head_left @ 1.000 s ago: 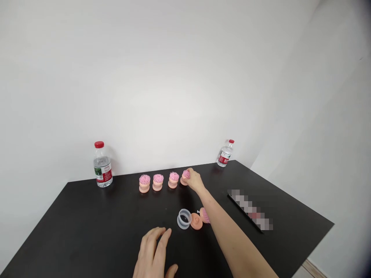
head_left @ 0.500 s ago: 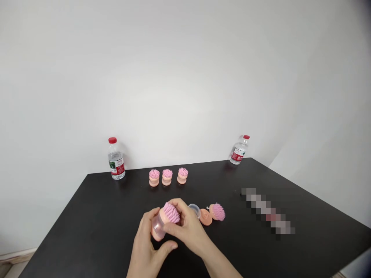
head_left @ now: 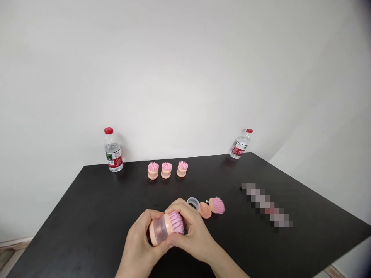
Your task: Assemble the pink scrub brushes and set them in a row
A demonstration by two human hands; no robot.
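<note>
Between my two hands is a scrub brush (head_left: 162, 229) with a peach body, a clear middle band and pink bristles, tilted so the bristles face right. My left hand (head_left: 140, 241) is closed around its base end. My right hand (head_left: 194, 231) grips it at the bristle end, fingers over the top and thumb below. Just beyond my right hand lie a clear plastic ring-shaped cup (head_left: 193, 203), a round peach base (head_left: 205, 210) and a brush head (head_left: 216, 205) on its side with pink bristles.
Three small pink-bristled brushes (head_left: 166, 170) stand in a row near the back of the black table (head_left: 87, 216). One water bottle (head_left: 114, 154) stands at the back left, another (head_left: 241, 146) at the back right against the wall. A pixelated long object (head_left: 265, 204) lies on the right.
My left thumb has closed onto the brush, which has turned from upright-leaning to more sideways. My right hand has shifted slightly right along it. The camera view has tilted a little.
</note>
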